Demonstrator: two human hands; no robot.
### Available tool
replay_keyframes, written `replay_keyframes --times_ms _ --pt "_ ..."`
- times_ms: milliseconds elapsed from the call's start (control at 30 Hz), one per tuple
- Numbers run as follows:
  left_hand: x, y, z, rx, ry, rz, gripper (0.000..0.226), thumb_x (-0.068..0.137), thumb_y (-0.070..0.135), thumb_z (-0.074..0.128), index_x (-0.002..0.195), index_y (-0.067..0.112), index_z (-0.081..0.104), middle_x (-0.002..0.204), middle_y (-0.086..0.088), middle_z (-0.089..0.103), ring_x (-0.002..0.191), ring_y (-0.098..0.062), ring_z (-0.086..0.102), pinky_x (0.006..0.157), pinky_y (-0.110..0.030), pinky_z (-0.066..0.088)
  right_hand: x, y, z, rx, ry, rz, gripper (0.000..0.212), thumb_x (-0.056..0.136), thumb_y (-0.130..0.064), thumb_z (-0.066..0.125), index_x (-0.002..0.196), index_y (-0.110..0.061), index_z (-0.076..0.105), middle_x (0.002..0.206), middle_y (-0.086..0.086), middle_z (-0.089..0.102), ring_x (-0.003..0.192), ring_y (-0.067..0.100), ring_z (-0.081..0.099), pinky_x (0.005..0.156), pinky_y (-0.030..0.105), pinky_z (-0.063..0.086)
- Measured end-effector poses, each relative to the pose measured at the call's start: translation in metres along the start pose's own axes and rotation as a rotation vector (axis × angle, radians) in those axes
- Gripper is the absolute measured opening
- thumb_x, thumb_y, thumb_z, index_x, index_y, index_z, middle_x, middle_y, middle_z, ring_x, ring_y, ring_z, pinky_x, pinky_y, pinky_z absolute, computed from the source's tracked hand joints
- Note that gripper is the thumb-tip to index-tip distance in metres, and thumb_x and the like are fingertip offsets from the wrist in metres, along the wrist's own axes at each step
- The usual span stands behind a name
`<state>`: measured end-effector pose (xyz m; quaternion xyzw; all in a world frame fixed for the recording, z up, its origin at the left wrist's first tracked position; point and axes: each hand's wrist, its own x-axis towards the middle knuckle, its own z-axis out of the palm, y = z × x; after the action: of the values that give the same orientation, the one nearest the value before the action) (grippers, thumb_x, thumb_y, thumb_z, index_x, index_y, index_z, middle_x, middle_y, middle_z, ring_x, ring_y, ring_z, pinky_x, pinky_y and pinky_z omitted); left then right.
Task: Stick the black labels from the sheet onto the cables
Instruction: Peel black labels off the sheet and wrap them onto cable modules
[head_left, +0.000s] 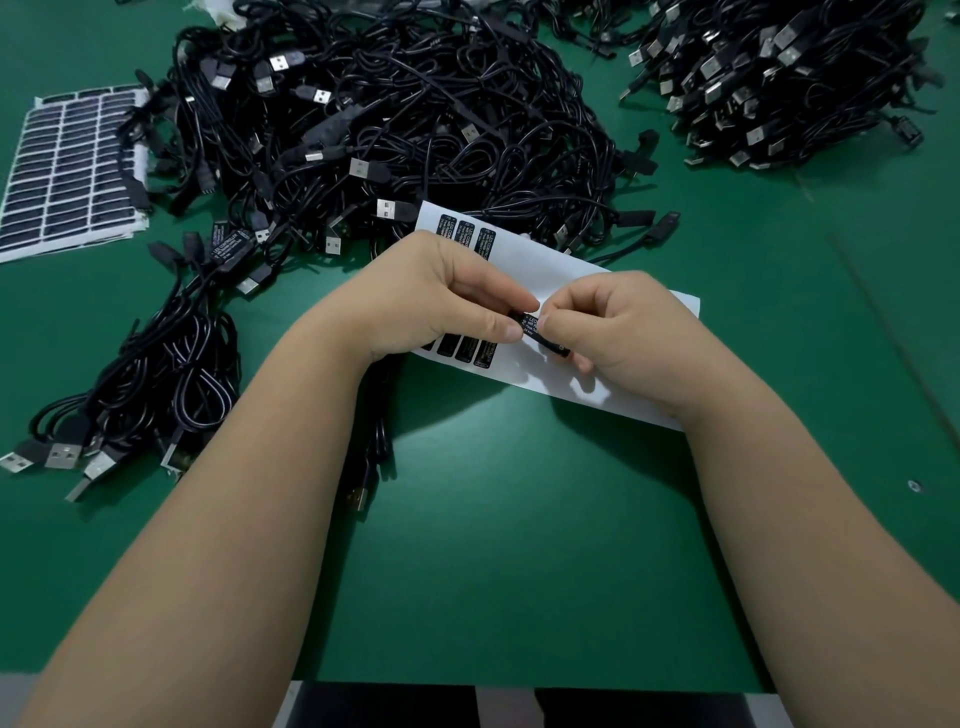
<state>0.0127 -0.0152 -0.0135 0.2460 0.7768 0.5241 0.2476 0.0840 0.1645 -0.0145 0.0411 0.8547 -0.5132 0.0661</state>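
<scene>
Assembly or packing workbench in a small electronics workshop. Green mat-covered table. Large tangled heap of black USB cables at centre back; second heap at far right; smaller bundle of labelled cables at left. Stack of used label sheets at far left. Part-used label sheet in the middle.

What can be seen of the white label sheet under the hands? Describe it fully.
The white label sheet is glossy backing paper lying flat and skewed on the green table, its far corner against the cable pile. Most of it is bare white; a few black labels with white print remain at its left end. The left hand and right hand are above it, hiding its middle.
</scene>
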Motion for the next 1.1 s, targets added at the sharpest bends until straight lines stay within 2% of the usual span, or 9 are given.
replay_keyframes --times_ms 133,167,333,433,500,567,633,767,1100 --pt "-0.001 0.002 0.002 0.038 0.015 -0.018 0.038 0.068 0.013 0.083 0.095 0.039 0.075 0.087 0.005 0.076 0.085 -0.013 0.07 0.089 -0.043 0.053 0.0 0.0 0.002 0.002 0.03 -0.004 0.017 0.083 -0.014 0.059 0.069 -0.007 0.065 0.047 -0.009 0.056 0.043 0.01 0.049 0.049 0.018 0.043" --pt "-0.001 0.002 0.003 0.043 0.02 -0.015 0.039 0.068 0.015 0.083 0.097 0.041 0.074 0.088 0.006 0.076 0.085 -0.014 0.07 0.09 -0.045 0.051 0.0 0.0 0.003 0.006 0.043 -0.004 0.018 0.082 -0.014 0.059 0.067 -0.007 0.064 0.047 -0.009 0.056 0.043 0.01 0.049 0.048 0.019 0.043" --pt "0.001 0.002 0.005 0.034 0.05 -0.004 0.044 0.072 0.01 0.081 0.101 0.041 0.07 0.086 0.006 0.076 0.079 -0.006 0.068 0.087 -0.027 0.051 0.002 0.002 0.002 0.034 0.085 -0.018 0.019 0.082 -0.013 0.059 0.065 -0.004 0.063 0.046 -0.007 0.056 0.042 0.01 0.05 0.047 0.017 0.043" --pt "0.002 0.002 0.007 -0.018 0.088 0.006 0.046 0.072 0.007 0.08 0.104 0.038 0.069 0.084 0.004 0.076 0.076 -0.005 0.067 0.086 -0.023 0.051 0.003 0.004 0.002 0.051 0.111 -0.031 0.019 0.083 -0.013 0.059 0.068 -0.001 0.063 0.045 -0.006 0.055 0.043 0.009 0.05 0.046 0.012 0.042" --pt "0.003 0.003 0.012 -0.075 0.137 -0.003 0.049 0.073 0.005 0.079 0.111 0.035 0.067 0.08 0.005 0.074 0.064 -0.004 0.062 0.068 -0.017 0.051 0.004 0.004 0.0 0.074 0.143 -0.029 0.018 0.082 -0.013 0.059 0.07 0.0 0.063 0.051 0.002 0.059 0.044 0.009 0.05 0.048 0.012 0.043" --pt "0.004 0.006 0.016 -0.106 0.174 -0.011 0.053 0.074 0.004 0.078 0.116 0.033 0.064 0.077 0.006 0.071 0.051 -0.004 0.053 0.051 -0.013 0.043 0.004 0.005 0.0 0.1 0.163 -0.013 0.017 0.082 -0.015 0.06 0.071 -0.004 0.064 0.061 0.008 0.065 0.046 0.009 0.051 0.05 0.014 0.045" --pt "0.004 0.008 0.018 -0.125 0.201 -0.01 0.056 0.074 0.003 0.077 0.119 0.034 0.061 0.075 0.007 0.07 0.048 -0.006 0.05 0.046 -0.011 0.038 0.005 0.005 0.0 0.128 0.182 0.009 0.017 0.083 -0.018 0.06 0.068 -0.012 0.065 0.06 0.004 0.066 0.047 0.007 0.051 0.053 0.017 0.045" --pt "0.004 0.012 0.022 -0.162 0.239 0.003 0.058 0.075 0.001 0.077 0.123 0.027 0.059 0.071 0.007 0.071 0.045 -0.004 0.051 0.044 -0.009 0.038 0.006 0.004 0.0 0.183 0.224 0.022 0.022 0.086 -0.022 0.06 0.065 -0.022 0.061 0.055 -0.001 0.063 0.046 0.006 0.05 0.055 0.022 0.041" --pt "0.003 0.013 0.023 -0.186 0.256 0.036 0.054 0.075 0.002 0.078 0.118 0.028 0.061 0.069 0.007 0.071 0.049 -0.002 0.055 0.048 -0.011 0.042 0.007 0.005 0.001 0.199 0.238 0.007 0.019 0.089 -0.025 0.063 0.07 -0.02 0.061 0.053 -0.001 0.062 0.044 0.008 0.05 0.05 0.017 0.041"
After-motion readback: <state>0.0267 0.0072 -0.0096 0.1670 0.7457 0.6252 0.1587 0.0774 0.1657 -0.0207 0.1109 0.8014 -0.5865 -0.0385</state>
